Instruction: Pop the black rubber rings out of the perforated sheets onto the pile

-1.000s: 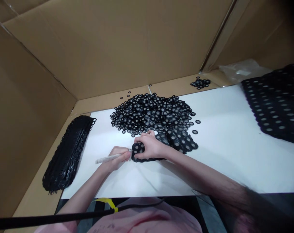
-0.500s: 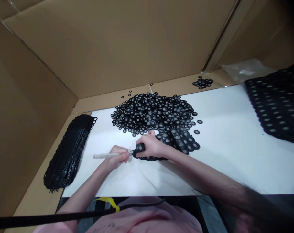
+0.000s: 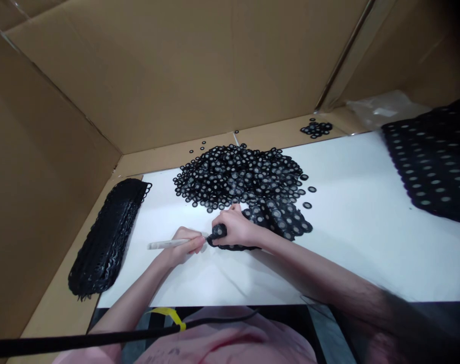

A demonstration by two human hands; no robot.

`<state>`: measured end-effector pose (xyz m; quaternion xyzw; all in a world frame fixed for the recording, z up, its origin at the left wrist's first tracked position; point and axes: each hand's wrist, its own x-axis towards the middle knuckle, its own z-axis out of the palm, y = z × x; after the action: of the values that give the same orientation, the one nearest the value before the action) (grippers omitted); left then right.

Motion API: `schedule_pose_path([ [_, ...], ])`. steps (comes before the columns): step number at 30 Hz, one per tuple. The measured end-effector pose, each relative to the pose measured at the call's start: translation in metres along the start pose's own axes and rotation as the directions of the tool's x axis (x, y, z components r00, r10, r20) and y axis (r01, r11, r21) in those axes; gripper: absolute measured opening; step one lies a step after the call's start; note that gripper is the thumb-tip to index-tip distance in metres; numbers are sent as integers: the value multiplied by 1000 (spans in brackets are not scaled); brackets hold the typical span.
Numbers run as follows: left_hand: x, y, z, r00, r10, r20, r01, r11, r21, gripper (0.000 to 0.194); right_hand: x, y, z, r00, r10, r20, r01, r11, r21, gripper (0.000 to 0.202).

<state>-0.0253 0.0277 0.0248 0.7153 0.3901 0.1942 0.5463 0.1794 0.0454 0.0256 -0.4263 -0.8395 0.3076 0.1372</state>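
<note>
In the head view, my left hand (image 3: 184, 241) is closed around a slim white pen-like tool (image 3: 159, 244). Its tip points right, against the edge of a black rubber sheet (image 3: 295, 220) dotted with round pale spots; what kind of tip it has is too small to tell. My right hand (image 3: 238, 226) grips that sheet and bends a part of it up between thumb and fingers. The rest of the sheet lies behind and under the right wrist. Just beyond my hands is a wide heap of small black rings (image 3: 237, 174) with pale centres.
A stack of black perforated strips (image 3: 106, 237) lies at the left edge of the white tabletop (image 3: 351, 227). On the right rests a larger dotted black sheet (image 3: 438, 167) beside a clear plastic bag (image 3: 385, 108). A small ring cluster (image 3: 316, 129) sits at the back. Cardboard walls (image 3: 214, 71) enclose the table.
The tool and my left fingers have shifted very slightly right, closer to the bent part of the sheet. My right hand keeps its hold almost unmoved.
</note>
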Motion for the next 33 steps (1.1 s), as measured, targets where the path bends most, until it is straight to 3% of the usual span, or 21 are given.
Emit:
schedule_pose_path([
  [5,2,3,-1,998,-57,35,59,996,-65,44,-2,-4,-1,1000,-1,0,1,1000,9,20],
  [26,5,5,0,996,-57,75,60,997,-39,45,0,-2,5,1000,-13,-11,13,1000,20,19],
  [33,0,0,1,999,-49,-22,49,999,-15,46,0,-4,0,1000,26,3,-26,1000,8,25],
])
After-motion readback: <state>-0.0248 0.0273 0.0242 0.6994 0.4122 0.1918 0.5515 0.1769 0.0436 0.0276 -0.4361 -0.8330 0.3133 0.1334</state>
